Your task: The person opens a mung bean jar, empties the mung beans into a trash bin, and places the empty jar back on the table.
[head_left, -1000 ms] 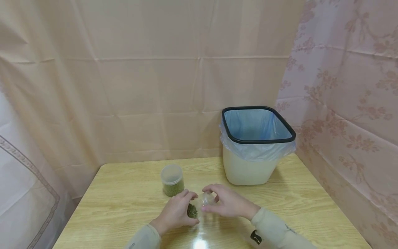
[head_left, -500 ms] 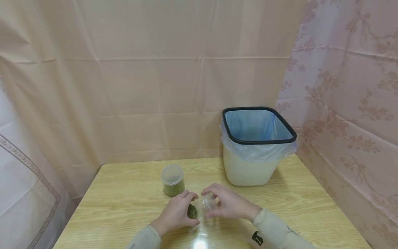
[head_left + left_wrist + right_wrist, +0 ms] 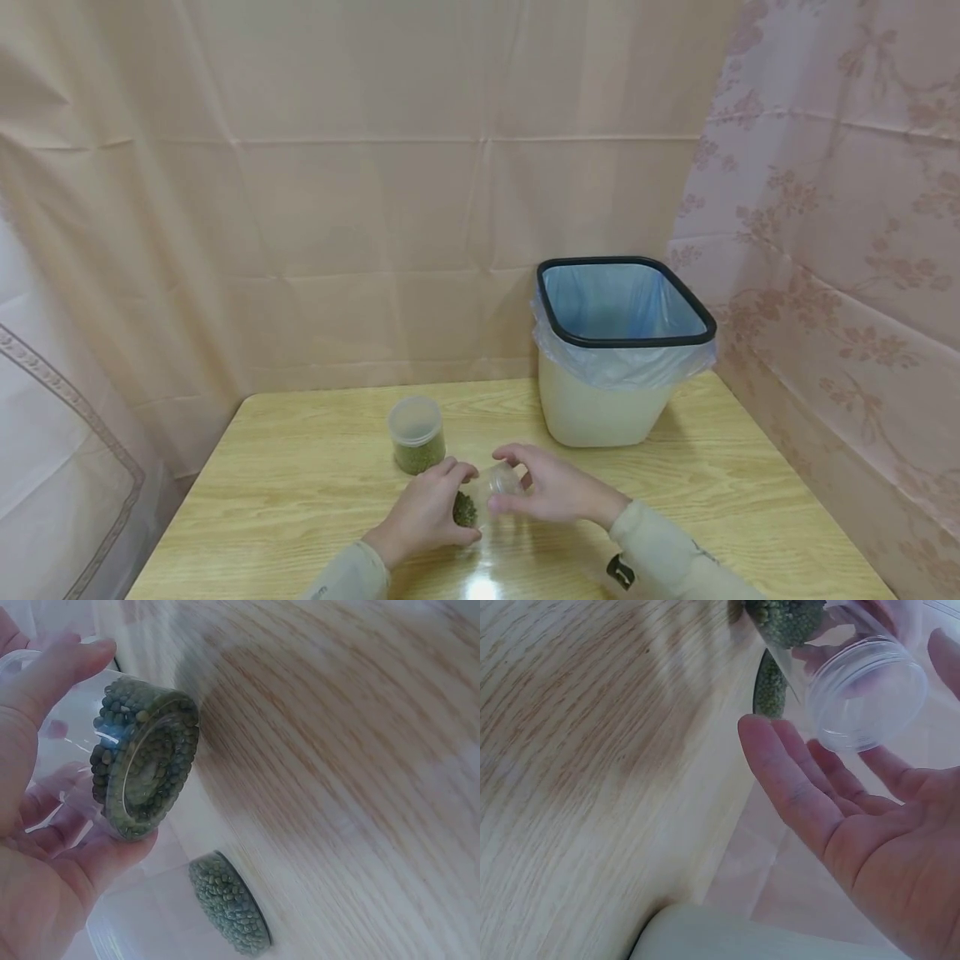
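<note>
My left hand (image 3: 427, 508) grips a clear plastic jar (image 3: 82, 742) from the side, thumb across one flank and fingers around the other. Small green beans (image 3: 146, 757), resembling mung beans, are bunched at its base. The jar lies tilted, its clear ridged mouth end (image 3: 866, 697) facing my right hand (image 3: 551, 487). In the right wrist view, the fingers of that hand extend below the ridged end with the thumb on the far side, a narrow gap beside it. A second clear jar (image 3: 417, 435), partly filled with green beans, stands upright just beyond my left hand.
A cream waste bin (image 3: 603, 412) with a black rim and a bluish liner stands at the back right of the wood-grain table (image 3: 300, 450). Behind the table hangs a beige curtain (image 3: 360, 208), with a pink floral cloth (image 3: 832, 275) on the right.
My right hand drew its thumb back from the jar's mouth end, then brought it forward again, its fingers shifting around that end. The left hand and the standing jar stay in place.
</note>
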### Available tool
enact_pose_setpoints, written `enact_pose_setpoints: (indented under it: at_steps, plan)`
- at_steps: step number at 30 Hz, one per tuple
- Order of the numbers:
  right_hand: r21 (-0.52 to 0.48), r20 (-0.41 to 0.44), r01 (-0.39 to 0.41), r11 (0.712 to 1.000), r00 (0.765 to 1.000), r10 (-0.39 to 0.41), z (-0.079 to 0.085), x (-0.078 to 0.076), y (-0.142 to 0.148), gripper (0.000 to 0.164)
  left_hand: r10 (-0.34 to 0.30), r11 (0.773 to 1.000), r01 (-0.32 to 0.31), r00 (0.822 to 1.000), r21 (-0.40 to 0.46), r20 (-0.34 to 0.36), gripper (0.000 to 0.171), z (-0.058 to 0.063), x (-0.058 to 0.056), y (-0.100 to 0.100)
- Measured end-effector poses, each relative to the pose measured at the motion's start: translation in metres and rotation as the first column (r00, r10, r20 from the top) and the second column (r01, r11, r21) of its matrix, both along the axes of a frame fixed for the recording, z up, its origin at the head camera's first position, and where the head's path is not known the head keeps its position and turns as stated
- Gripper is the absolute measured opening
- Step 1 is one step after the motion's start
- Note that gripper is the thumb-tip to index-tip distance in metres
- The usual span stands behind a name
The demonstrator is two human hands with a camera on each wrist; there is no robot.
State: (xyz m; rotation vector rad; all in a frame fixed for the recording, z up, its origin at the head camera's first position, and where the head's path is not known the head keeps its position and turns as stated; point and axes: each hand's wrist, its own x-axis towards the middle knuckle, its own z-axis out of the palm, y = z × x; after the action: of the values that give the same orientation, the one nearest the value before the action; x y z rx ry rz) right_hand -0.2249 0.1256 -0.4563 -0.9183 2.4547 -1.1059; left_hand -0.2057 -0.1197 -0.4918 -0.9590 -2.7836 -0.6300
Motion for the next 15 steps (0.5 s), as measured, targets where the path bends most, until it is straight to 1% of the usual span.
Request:
enact_pose_setpoints:
  at_steps: [4, 8, 12, 15]
  plan:
    - [0.002, 0.034, 0.003, 1.0, 0.999, -0.003, 0.0012, 0.0, 0.0006, 0.068, -0.002, 1.0, 0.002, 1.0, -0.002, 0.008, 0.072, 0.0002, -0.0004, 0.0001]
    - [0.006, 0.047, 0.002, 1.0, 0.999, -0.002, 0.0014, -0.0002, 0.001, 0.067, -0.003, 1.0, 0.003, 1.0, -0.015, 0.002, 0.071, -0.0002, -0.0014, 0.0005]
    - [0.01, 0.025, -0.011, 1.0, 1.0, 0.01, -0.0004, -0.0015, 0.0017, 0.072, -0.001, 1.0, 0.001, 1.0, -0.024, -0.003, 0.072, -0.0005, -0.0019, 0.0007]
    - [0.005, -0.001, -0.035, 0.999, 0.999, 0.035, -0.0017, -0.0015, 0.0029, 0.073, -0.004, 1.0, 0.004, 1.0, -0.028, 0.002, 0.071, -0.0004, -0.0015, 0.0007]
